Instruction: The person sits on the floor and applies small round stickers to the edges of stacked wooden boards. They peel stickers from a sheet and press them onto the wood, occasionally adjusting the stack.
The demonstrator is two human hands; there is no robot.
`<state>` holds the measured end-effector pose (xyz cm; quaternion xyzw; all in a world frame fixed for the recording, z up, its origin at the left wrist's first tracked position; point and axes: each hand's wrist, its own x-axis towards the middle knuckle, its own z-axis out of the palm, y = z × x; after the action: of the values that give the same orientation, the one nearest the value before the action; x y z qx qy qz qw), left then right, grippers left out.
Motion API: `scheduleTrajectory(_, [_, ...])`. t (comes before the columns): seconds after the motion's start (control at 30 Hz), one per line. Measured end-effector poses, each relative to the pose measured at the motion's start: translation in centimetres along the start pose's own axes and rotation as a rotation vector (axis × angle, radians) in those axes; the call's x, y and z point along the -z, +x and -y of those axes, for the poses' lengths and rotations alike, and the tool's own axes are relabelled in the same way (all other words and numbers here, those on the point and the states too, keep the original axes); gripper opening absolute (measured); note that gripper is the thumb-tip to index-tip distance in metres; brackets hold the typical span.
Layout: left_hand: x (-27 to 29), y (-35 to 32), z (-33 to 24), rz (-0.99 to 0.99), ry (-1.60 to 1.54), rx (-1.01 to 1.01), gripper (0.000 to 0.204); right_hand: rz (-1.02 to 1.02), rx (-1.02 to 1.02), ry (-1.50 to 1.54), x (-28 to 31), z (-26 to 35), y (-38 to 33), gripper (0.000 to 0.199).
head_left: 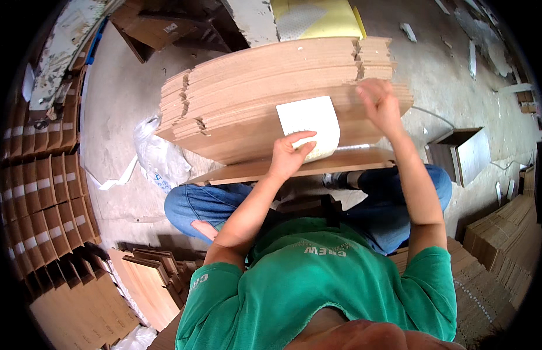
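Note:
My left hand point(291, 155) pinches the lower part of a white paper sheet point(309, 115) between thumb and fingers. The sheet bends at its lower end and bears small marks near my fingers. Up and to the right, my right hand point(380, 108) is raised apart from the sheet with its fingers drawn together. Whatever may be in them is too small to make out. Both hands are over a stack of flat brown cardboard pieces point(265, 76) with notched edges. A single brown panel point(253, 173) lies across in front of the stack, close to my legs.
A clear plastic bag point(160, 153) lies left of the stack. An open box-like piece point(472, 154) stands on the right. Partitioned brown cardboard point(40, 186) lines the left side, and more stacked cardboard point(504, 233) is at lower right. A yellow panel point(335, 20) lies behind.

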<state>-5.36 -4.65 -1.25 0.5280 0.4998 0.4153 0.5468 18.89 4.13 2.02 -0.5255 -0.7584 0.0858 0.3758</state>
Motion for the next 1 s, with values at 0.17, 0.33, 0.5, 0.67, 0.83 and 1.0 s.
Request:
scheduleTrajectory(0.17, [-0.2,-1.4,1.0,-0.001,0.088,-0.022,0.018,-0.007,0.08,-0.32,-2.6,-4.1,8.8,0.024])
scheduleTrajectory(0.33, [0.9,-2.9,0.4,-0.035,0.391,-0.182,0.025,0.163,0.084,-0.421,-9.8,-3.1,14.8,0.038])
scheduleTrajectory(0.5, [4.5,-4.1,0.0,-0.253,0.325,-0.161,0.033,0.394,-0.106,-0.461,-13.3,0.6,14.6,0.052])
scheduleTrajectory(0.67, [11.8,0.4,-2.8,-0.646,0.607,-0.492,0.043,0.246,-0.045,-0.486,-13.6,-0.2,13.2,0.049])
scheduleTrajectory(0.83, [18.3,9.6,-3.4,-0.887,1.09,-0.65,0.043,0.258,-0.056,-0.487,-12.8,1.2,12.3,0.046])
scheduleTrajectory(1.0, [26.6,11.2,-1.9,-1.241,0.978,-0.34,0.045,0.189,-0.035,-0.442,-11.9,1.8,10.8,0.043])
